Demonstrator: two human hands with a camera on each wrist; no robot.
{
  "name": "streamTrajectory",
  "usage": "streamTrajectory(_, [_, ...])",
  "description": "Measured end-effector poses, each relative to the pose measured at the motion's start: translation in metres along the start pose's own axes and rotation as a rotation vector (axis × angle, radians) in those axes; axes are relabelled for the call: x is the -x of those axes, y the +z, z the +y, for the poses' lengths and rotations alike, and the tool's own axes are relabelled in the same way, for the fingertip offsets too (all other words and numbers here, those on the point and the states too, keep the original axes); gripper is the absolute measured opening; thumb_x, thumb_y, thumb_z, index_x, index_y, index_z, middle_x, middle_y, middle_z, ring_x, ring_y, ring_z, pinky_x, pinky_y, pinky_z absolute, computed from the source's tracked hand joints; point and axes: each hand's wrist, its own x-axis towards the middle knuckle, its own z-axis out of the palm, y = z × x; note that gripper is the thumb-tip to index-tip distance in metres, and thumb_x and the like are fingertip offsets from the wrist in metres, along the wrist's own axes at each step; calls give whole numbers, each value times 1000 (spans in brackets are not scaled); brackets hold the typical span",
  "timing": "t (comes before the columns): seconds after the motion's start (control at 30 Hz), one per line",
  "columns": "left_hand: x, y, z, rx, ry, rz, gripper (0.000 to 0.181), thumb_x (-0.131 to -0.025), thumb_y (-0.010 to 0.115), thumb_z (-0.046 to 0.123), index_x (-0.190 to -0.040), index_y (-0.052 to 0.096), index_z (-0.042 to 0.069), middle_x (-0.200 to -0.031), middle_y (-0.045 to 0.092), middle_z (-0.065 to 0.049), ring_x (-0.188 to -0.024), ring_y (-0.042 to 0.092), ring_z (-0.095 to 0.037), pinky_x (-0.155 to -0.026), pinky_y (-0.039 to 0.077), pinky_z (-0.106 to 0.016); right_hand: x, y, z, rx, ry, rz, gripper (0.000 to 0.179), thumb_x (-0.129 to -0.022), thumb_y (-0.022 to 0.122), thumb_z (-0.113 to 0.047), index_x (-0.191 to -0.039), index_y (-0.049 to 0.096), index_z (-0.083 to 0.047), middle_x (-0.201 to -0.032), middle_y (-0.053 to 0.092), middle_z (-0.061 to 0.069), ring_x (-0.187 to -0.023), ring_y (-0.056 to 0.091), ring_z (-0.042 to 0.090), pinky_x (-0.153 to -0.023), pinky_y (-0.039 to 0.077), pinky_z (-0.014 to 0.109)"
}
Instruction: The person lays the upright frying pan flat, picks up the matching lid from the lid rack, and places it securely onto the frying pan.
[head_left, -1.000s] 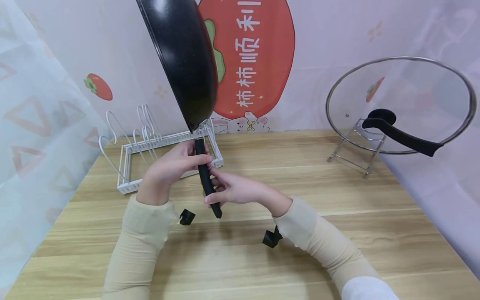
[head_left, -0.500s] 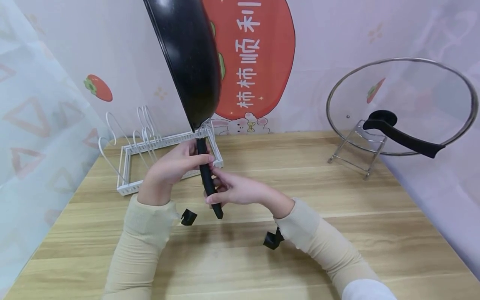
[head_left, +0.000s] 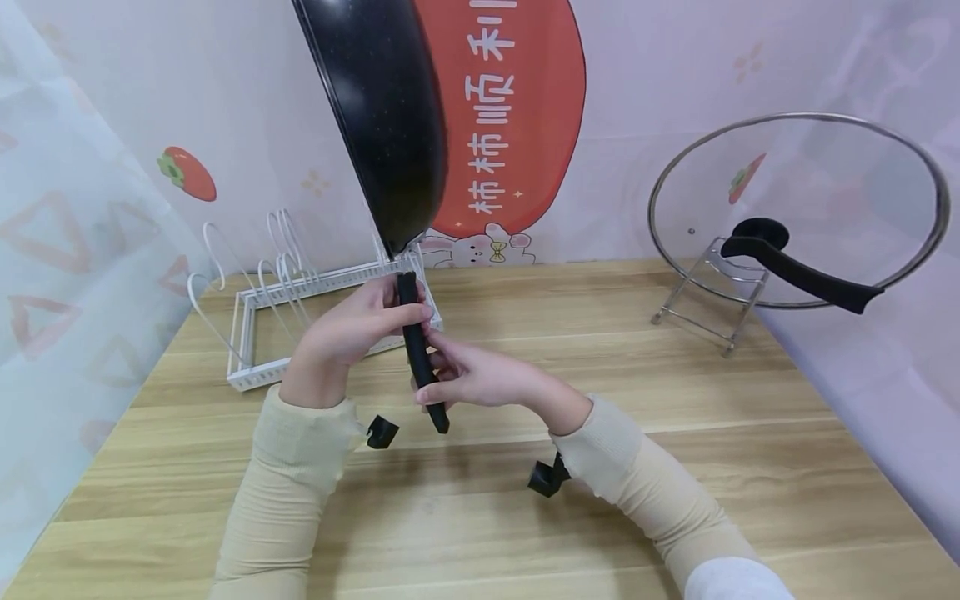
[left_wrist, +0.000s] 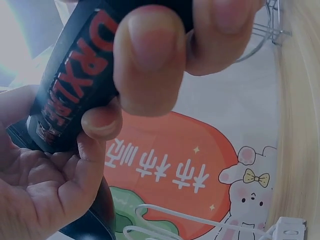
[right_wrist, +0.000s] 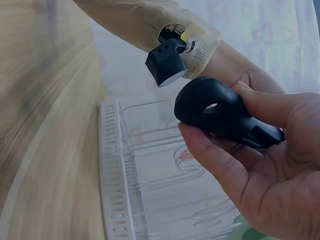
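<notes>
A black frying pan (head_left: pixel 386 125) is held up on edge, handle down, its upper part cut off by the top of the head view. My left hand (head_left: pixel 360 321) grips the handle (head_left: pixel 422 354) close below the pan, with the thumb across it. Lower down, my right hand (head_left: pixel 487 375) pinches the same handle near its end. Red lettering shows along the handle (left_wrist: pixel 75 70) in the left wrist view, between the fingers of both hands. The right wrist view shows the handle's rounded end (right_wrist: pixel 200 97) with its hanging hole, between my right thumb and fingers.
A white wire rack (head_left: pixel 255 377) stands behind my left hand at the back left. At the back right, a glass lid (head_left: pixel 832 183) with a black handle leans on a small metal stand (head_left: pixel 693 315). A patterned cloth wall (head_left: pixel 615 167) rises behind the wooden table (head_left: pixel 600 333).
The pan and its handle have shifted slightly to the right in the head view, with both hands keeping their hold. The rack and lid stay in place.
</notes>
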Motion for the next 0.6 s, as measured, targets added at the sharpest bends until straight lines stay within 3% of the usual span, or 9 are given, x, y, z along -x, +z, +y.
streamTrajectory(0.23, [-4,4,1,-23,-12,19,15,-95,57,5,-103,49,-4,-85,60,-8,-77,60,-18,-72,49,-27,3,-4,2,19,10,25,89,-99,64,1,-164,4,-11,-111,61,19,-106,68,31,-91,57,39])
streamTrajectory(0.6, [-13,10,-1,-50,-27,10,17,-95,59,7,-104,50,-4,-85,59,-8,-78,58,-18,-70,47,-28,11,-8,7,38,-8,38,81,-100,63,0,-161,10,-7,-109,62,18,-103,68,27,-93,56,40])
